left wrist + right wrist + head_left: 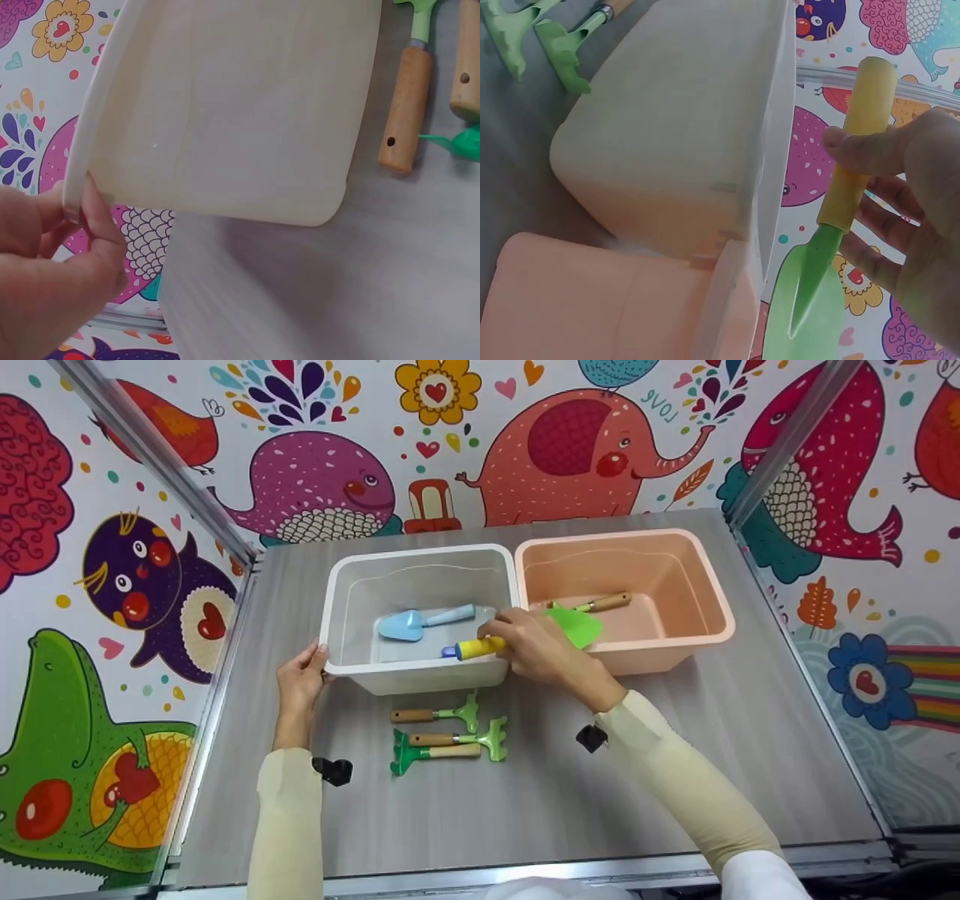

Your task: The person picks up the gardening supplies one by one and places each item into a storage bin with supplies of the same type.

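My right hand (538, 646) grips a toy trowel by its yellow handle (861, 142), above the place where the two bins meet. Its green blade (576, 626) points over the peach bin (637, 652). The handle's end reaches over the white bin (420, 681), where a small blue-purple piece shows beside it. My left hand (300, 679) pinches the white bin's rim at the near left corner, thumb and fingers on either side in the left wrist view. Inside the white bin lies a light blue trowel (405, 625). A wooden-handled tool (609, 601) with green parts lies in the peach bin, partly behind the green blade.
In front of the white bin, three small green rakes with wooden handles lie on the grey table (405, 825): one rake (414, 716) nearest the bin, a light green rake (493, 739) and a darker green rake (401, 753). Patterned panels with metal frames enclose the table.
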### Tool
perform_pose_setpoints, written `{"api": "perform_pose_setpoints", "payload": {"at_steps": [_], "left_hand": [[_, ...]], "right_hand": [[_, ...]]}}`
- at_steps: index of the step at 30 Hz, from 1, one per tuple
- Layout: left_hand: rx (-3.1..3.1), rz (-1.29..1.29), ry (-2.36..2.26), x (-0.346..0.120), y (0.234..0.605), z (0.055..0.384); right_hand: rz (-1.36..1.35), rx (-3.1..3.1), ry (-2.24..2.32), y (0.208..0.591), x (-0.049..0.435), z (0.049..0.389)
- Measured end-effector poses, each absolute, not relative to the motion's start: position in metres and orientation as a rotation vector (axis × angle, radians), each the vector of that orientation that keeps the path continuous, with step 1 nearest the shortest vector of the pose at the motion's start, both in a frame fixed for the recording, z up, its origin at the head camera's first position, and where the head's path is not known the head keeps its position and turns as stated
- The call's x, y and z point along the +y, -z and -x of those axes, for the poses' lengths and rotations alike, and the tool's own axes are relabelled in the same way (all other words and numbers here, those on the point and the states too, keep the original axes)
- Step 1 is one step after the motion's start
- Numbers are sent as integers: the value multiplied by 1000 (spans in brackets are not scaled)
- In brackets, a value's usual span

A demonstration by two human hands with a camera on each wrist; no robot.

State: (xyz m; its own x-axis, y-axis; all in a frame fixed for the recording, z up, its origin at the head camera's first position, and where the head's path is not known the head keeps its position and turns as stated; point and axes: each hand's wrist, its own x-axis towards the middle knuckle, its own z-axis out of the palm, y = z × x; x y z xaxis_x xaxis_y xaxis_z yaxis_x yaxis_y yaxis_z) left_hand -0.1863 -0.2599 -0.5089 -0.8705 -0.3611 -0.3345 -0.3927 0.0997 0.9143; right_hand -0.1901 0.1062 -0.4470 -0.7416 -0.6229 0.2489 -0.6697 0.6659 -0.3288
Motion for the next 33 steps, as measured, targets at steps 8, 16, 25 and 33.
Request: {"api": "perform_pose_setpoints", "payload": {"at_steps": [8,16,25,33], "left_hand": [[2266,809,-1955,-260,510,188],[2314,813,-1941,-260,510,189],[2325,806,-1946,-258,510,188],[2336,782,-1959,-259,509,187]], "right_hand": [[-1062,-2815,-746,444,89,198],[-1107,-2785,-706,446,74,206],[-1162,-2792,-674,446,53,211],[-1228,-2746,-664,449,32,211]]}}
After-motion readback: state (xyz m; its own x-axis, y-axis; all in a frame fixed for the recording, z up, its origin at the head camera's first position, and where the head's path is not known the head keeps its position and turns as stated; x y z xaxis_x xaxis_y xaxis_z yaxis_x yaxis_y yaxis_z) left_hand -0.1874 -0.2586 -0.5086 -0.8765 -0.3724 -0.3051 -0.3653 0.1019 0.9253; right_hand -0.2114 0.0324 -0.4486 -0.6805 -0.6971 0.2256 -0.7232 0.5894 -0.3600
